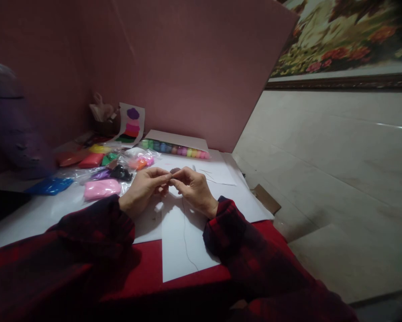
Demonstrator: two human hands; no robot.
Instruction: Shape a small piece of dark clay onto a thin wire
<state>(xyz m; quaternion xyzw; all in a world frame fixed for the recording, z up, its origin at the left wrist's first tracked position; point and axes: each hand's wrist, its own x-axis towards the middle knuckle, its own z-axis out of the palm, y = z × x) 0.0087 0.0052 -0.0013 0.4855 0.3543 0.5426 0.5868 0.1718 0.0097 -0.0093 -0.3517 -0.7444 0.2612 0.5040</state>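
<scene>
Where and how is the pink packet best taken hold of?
Probably by its left end, coming from above and the left. The pink packet lies flat, longer from side to side, so thumb and fingers could pinch its near and far edges. Its right end is close to the left hand, and the black packet crowds its far right corner.

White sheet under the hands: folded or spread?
Spread. The white sheet lies flat over the red cloth, a thin wavy line running along it, no fold visible. Its far part is hidden by the hands.
</scene>
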